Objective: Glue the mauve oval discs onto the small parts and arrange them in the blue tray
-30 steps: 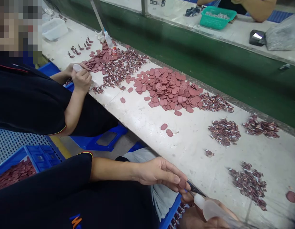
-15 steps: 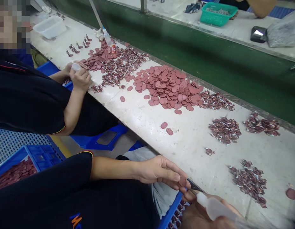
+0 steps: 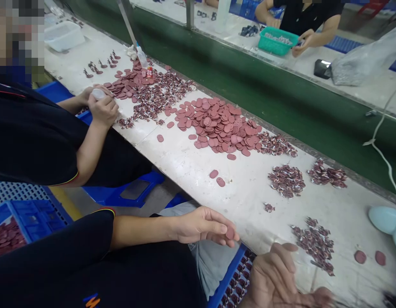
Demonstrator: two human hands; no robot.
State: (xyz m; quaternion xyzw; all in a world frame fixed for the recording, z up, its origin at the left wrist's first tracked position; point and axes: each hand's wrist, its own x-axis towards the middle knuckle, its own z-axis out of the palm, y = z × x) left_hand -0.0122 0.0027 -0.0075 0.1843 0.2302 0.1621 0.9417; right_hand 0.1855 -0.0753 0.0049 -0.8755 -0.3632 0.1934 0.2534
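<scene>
A co-worker's hand [image 3: 103, 110] at far left held a small white bottle [image 3: 98, 93] beside the counter [image 3: 191, 167]. Left hand [image 3: 202, 226] pinched a reddish oval piece [image 3: 229, 233] between thumb and fingers, just off the counter edge; heap of oval pieces [image 3: 219, 124] lay well beyond. Right hand [image 3: 278, 278] was empty, fingers apart, palm up, over a blue bin [image 3: 228, 284]; small dark-red clusters [image 3: 315, 243] lay just beside it.
</scene>
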